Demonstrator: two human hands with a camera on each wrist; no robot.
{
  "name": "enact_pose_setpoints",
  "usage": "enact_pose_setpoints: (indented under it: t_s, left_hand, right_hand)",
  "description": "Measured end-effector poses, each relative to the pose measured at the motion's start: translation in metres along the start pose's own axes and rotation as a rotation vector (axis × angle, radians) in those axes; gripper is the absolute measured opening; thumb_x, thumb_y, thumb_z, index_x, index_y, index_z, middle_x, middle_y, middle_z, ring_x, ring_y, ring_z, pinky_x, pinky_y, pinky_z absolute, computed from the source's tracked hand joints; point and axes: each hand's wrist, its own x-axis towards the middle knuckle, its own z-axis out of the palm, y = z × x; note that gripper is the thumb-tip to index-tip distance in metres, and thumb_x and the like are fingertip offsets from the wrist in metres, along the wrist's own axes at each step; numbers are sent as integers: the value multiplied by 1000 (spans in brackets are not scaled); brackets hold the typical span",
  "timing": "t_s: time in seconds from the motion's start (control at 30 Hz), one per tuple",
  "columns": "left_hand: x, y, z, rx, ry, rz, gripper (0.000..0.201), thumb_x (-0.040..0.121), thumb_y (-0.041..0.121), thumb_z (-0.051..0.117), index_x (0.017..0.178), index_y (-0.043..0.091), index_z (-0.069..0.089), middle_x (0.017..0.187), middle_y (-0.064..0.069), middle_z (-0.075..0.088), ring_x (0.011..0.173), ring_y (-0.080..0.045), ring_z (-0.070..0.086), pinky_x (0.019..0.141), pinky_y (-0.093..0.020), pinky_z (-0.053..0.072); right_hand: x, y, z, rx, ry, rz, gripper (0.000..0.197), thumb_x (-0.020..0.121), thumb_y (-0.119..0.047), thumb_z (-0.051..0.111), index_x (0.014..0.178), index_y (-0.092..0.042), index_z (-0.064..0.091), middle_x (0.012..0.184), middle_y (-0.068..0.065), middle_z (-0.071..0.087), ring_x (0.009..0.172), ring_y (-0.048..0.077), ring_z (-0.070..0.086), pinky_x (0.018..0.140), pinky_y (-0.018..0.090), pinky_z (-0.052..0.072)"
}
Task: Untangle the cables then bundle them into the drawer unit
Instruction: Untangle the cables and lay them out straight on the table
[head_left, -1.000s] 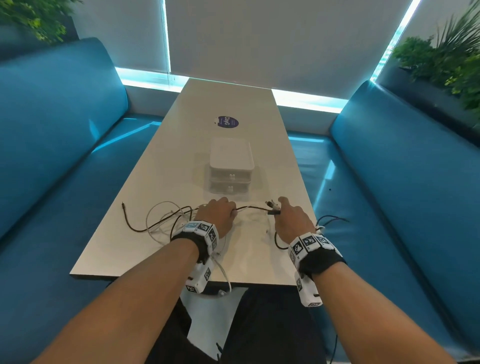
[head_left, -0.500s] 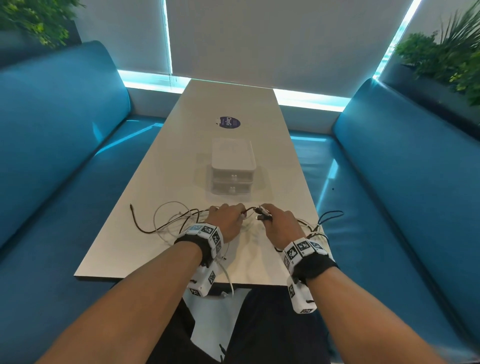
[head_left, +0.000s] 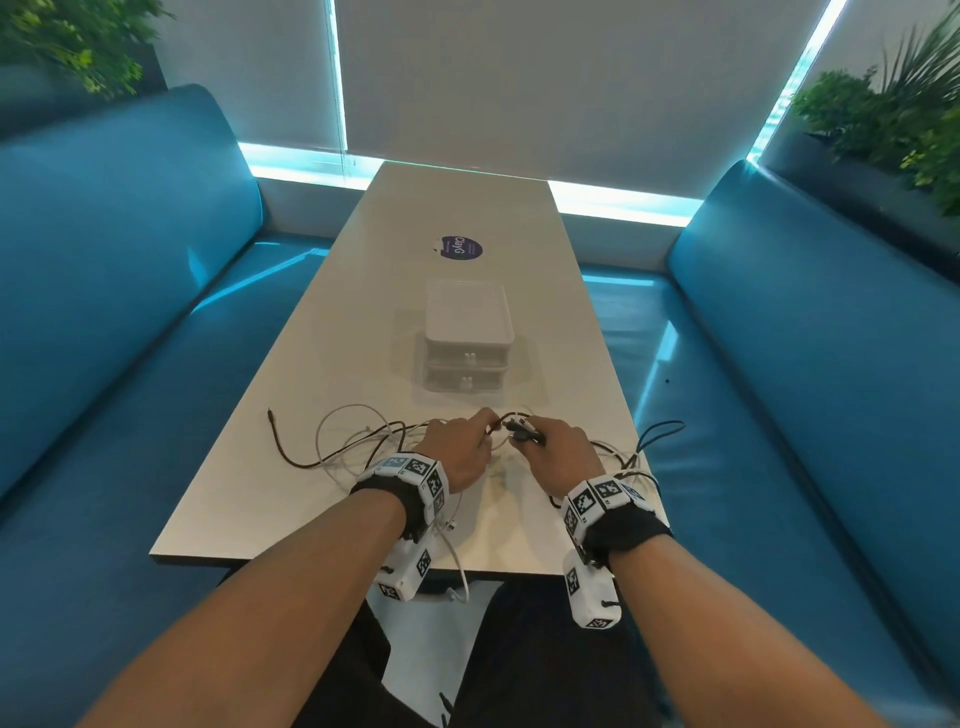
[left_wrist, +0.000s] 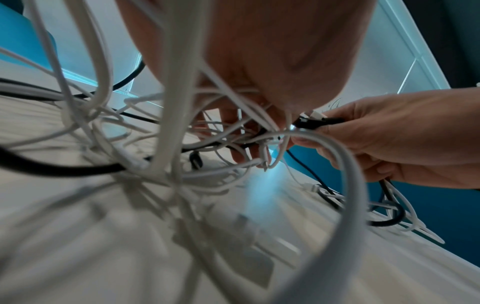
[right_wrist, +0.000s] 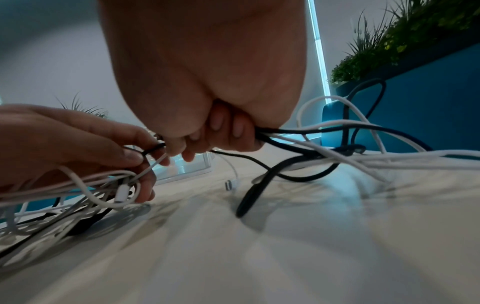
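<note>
A tangle of white and black cables lies on the near part of the white table. My left hand grips a knot of white and black cables just above the tabletop. Right beside it, my right hand has its fingers curled round a bunch of black and white cables, with black plug ends sticking out between the two hands. More loops trail off the table's right edge. The white two-drawer unit stands behind the hands, both drawers closed.
Blue benches run along both sides of the table, the right bench close to the hanging loops. A dark round sticker marks the tabletop beyond the drawer unit. Plants stand behind the bench backs.
My right hand has moved left with its cable ends until it almost meets the left hand. The black cable's loose end on the left has slid slightly right.
</note>
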Motion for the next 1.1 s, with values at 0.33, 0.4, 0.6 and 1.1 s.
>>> enact_pose_setpoints:
  t_s: [0.33, 0.4, 0.6, 1.1]
  left_hand:
    - [-5, 16, -7, 207, -90, 7, 30, 93, 45, 38, 85, 22, 55, 84, 0, 60, 90, -28, 59, 97, -48, 38]
    - [-5, 19, -7, 275, -84, 18, 25, 96, 37, 41, 93, 22, 61, 93, -4, 62, 97, -29, 59, 99, -47, 36]
    - [-7, 20, -7, 223, -5, 39, 25, 101, 27, 35, 109, 16, 57, 104, -7, 64, 97, -30, 61, 94, -44, 40]
    - [-4, -8, -28, 407, -9, -38, 18, 99, 28, 43, 112, 19, 52, 108, -6, 59, 102, -30, 58, 85, -41, 43]
  right_hand:
    - [-7, -1, -8, 107, -34, -140, 27, 92, -23, 56, 112, -36, 69, 99, -6, 74, 92, 20, 66, 80, 33, 51]
    - [-8, -1, -8, 94, -58, -146, 29, 90, -22, 56, 113, -36, 69, 100, -5, 74, 93, 20, 66, 81, 34, 52]
    - [-3, -5, -2, -46, -99, -70, 15, 95, -37, 54, 99, -25, 63, 91, 6, 70, 88, 30, 64, 75, 41, 53]
    - [5, 2, -30, -214, 35, 142, 19, 95, -26, 46, 105, -24, 61, 103, 10, 63, 91, 34, 62, 73, 36, 48]
